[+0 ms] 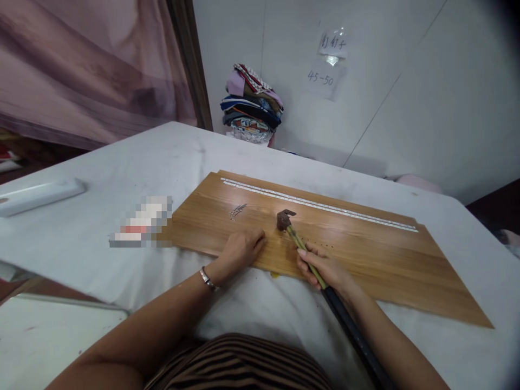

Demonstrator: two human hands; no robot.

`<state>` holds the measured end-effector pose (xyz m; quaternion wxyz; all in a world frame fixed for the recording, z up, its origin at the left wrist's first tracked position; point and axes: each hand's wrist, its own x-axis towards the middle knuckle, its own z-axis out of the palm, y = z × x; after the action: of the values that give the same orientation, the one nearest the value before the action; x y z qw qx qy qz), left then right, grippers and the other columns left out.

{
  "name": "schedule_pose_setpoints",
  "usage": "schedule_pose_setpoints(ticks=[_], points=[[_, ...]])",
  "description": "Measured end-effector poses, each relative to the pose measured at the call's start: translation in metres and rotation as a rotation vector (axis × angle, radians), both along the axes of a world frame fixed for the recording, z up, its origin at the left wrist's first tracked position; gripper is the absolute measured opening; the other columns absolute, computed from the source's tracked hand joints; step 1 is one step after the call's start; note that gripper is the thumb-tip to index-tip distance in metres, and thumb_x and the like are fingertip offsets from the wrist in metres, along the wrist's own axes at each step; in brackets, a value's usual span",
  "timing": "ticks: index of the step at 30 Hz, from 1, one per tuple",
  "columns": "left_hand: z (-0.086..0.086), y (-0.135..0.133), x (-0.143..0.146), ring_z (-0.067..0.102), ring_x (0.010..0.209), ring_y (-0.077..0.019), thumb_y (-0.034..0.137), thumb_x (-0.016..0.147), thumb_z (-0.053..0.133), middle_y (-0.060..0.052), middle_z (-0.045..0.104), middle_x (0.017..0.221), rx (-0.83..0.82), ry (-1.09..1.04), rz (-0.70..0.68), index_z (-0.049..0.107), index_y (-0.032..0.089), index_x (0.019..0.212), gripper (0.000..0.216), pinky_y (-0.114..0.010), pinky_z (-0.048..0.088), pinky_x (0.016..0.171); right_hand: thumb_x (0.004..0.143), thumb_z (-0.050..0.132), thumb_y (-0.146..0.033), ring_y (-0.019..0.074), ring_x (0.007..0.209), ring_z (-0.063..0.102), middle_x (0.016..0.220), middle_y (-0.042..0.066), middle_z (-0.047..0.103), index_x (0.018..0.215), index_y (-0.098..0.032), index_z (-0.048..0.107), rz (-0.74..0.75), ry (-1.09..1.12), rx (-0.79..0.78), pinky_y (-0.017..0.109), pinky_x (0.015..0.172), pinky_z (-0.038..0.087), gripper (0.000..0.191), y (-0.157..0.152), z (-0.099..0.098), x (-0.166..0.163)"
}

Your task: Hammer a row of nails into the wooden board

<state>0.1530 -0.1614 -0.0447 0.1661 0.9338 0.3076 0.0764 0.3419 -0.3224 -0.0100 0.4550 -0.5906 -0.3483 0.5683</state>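
A claw hammer [301, 242] with a rusty head and a yellow and black handle is in the grip of my right hand [320, 264]. Its head is over the wooden board [390, 271], close above or on the surface; I cannot tell which. My left hand [242, 250] rests at the board's front edge, left of the hammer head, with its fingers curled; whatever they may hold is hidden. Several loose nails [236, 211] lie in a small heap beyond my left hand. A row of small dark dots [319, 242] runs along the board beside my right hand.
Two white measuring strips [317, 205] run along the board's far side. The board lies on a white-covered table [182, 157]. A blurred-out item [142, 222] and a white rounded object [40, 195] are at left. Folded clothes [252, 105] are stacked behind, by the wall.
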Motion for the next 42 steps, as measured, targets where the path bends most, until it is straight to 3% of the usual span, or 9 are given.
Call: schedule_pose_setpoints(ticks=[8,18,42], points=[[-0.0004,-0.0005,-0.0010,0.069,0.090,-0.0209,0.030,0.103,0.050,-0.005,0.075,0.095,0.001,-0.029,0.003,0.065,0.022,0.092,0.021,-0.030,0.047,0.079,0.076,0.070,-0.070,0.0044,0.033,0.036,0.058,-0.010,0.051,0.086,-0.023,0.050,-0.022,0.008,-0.010,0.018,0.029,0.030,0.052,-0.0006,-0.0032,0.0017],[0.0012,-0.0017,-0.0008,0.069,0.087,-0.0213,0.031,0.103,0.048,-0.006,0.075,0.092,0.017,-0.014,0.013,0.065,0.021,0.090,0.023,-0.030,0.045,0.076,0.076,0.069,-0.073,0.0038,0.032,0.035,0.052,-0.011,0.046,0.075,-0.023,0.046,-0.013,-0.008,-0.014,0.017,0.030,0.028,0.055,-0.0008,0.0021,-0.0009],[0.0034,-0.0016,0.0007,0.070,0.089,-0.0225,0.032,0.102,0.047,-0.007,0.076,0.094,0.001,-0.008,0.022,0.067,0.022,0.093,0.024,-0.031,0.047,0.077,0.078,0.068,-0.073,0.0052,0.032,0.036,0.050,-0.010,0.046,0.075,-0.024,0.046,-0.001,-0.017,0.005,0.018,0.030,0.029,0.054,0.0007,-0.0027,0.0008]])
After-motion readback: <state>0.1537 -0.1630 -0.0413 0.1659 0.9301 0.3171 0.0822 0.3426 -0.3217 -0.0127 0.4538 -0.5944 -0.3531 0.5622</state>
